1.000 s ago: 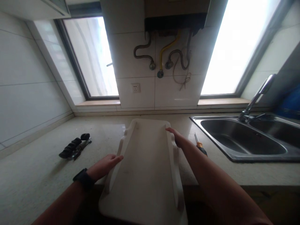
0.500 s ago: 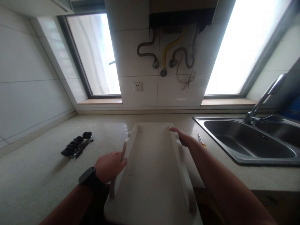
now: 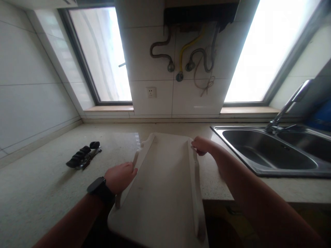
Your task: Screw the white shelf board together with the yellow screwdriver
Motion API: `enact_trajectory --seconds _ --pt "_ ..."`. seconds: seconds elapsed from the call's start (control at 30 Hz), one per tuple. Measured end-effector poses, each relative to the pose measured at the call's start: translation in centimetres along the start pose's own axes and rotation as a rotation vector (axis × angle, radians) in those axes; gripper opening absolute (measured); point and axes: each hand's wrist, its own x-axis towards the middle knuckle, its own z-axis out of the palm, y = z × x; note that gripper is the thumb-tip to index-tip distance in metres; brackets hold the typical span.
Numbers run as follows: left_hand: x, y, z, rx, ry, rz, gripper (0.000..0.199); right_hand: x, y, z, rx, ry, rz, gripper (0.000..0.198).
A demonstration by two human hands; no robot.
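Observation:
A long white panel (image 3: 168,186) with raised wavy rails along both sides lies lengthwise in front of me. Its far end is over the counter, and its near end sticks out past the counter's front edge. My left hand (image 3: 121,177), with a black watch on the wrist, is closed on the left rail, thumb on the inner side. At the far right corner, my right hand (image 3: 203,144) has its fingers curled round the right rail. The panel's underside is hidden.
On the pale counter (image 3: 38,193), several black-handled tools (image 3: 82,155) lie to the left. A steel double sink (image 3: 269,148) with a tap (image 3: 287,106) is at right. Pipes (image 3: 181,55) and a socket (image 3: 151,92) are on the tiled wall ahead, between two windows.
The panel has turned slightly, its near end swinging left. My right hand has shifted a little and curled more round the rail. The screwdriver beside the sink is now hidden behind my right arm.

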Motion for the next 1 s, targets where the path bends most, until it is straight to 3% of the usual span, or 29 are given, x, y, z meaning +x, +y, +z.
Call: enact_trajectory --seconds 0.1,0.17,0.33,0.53,0.77,0.9,0.97,1.0 --pt "-0.2 0.0 0.0 0.010 0.012 0.027 0.049 -2.2 0.8 0.1 -0.137 0.093 -0.297 0.045" --pt "-0.2 0.0 -0.2 -0.005 0.003 0.034 0.050 -3.8 1.5 0.2 -0.209 0.064 -0.495 0.062" --pt "0.9 -1.0 -0.4 -0.050 0.018 0.037 0.055 -5.7 2.5 0.3 -0.327 -0.048 -0.738 0.054" --pt "5.1 -3.8 -1.1 0.012 0.134 0.059 0.053 -6.2 1.0 1.5 -0.450 0.038 -0.777 0.072" --pt "8.9 -4.9 -1.3 0.122 0.274 0.048 0.044 -9.5 -0.8 5.2 -0.532 0.221 -0.732 0.069" --pt "8.6 -4.0 -0.8 0.116 0.403 -0.014 0.051 -11.7 -1.6 7.6 -0.579 0.330 -0.713 0.074" --pt "7.3 -3.5 -0.9 0.073 0.407 0.058 0.051 -12.8 -1.9 8.6 -0.578 0.350 -0.698 0.074" --pt "6.3 -3.3 -0.9 0.056 0.358 0.166 0.049 -13.3 -2.0 9.1 -0.578 0.352 -0.691 0.073"
